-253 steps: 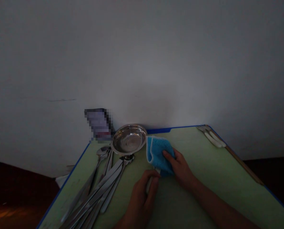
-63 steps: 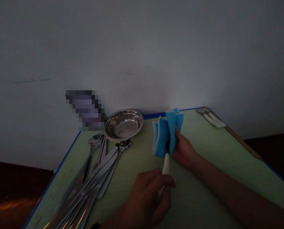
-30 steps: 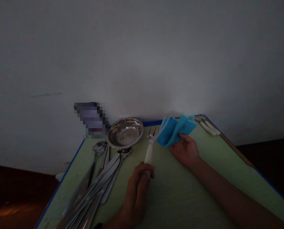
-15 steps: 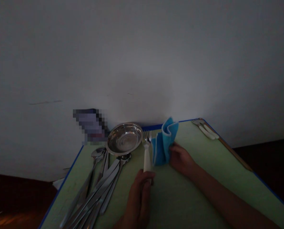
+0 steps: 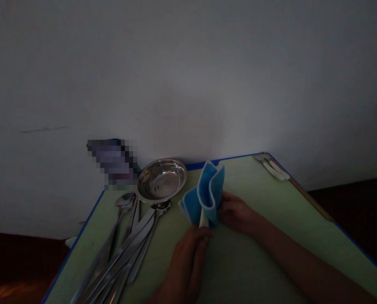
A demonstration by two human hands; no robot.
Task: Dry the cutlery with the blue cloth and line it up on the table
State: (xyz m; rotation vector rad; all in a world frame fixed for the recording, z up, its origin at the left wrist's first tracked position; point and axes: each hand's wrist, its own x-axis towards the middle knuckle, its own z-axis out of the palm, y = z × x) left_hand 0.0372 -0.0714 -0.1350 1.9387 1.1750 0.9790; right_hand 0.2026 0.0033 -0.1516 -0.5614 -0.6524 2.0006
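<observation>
My left hand [image 5: 190, 255] is closed around the white handle of a fork [image 5: 203, 219], which points away from me. A folded blue cloth [image 5: 212, 192] with pale edging is wrapped about the fork's upper part, so its tines are hidden. From the right, my right hand [image 5: 239, 213] grips the cloth, its fingers partly behind the fabric. Both hands are held above the green tabletop [image 5: 239, 270]. To their left stands a shiny metal bowl [image 5: 161, 181] on a short foot.
A pile of metal spoons and knives [image 5: 125, 253] lies at the left. Two white-handled forks [image 5: 272, 167] rest at the far right corner. A blurred-out upright device [image 5: 112, 160] leans against the wall [image 5: 188, 76] behind the table.
The blue cloth has moved left onto the fork and now covers the tines, which were bare beside it. My hands are closer together. The view has shifted slightly.
</observation>
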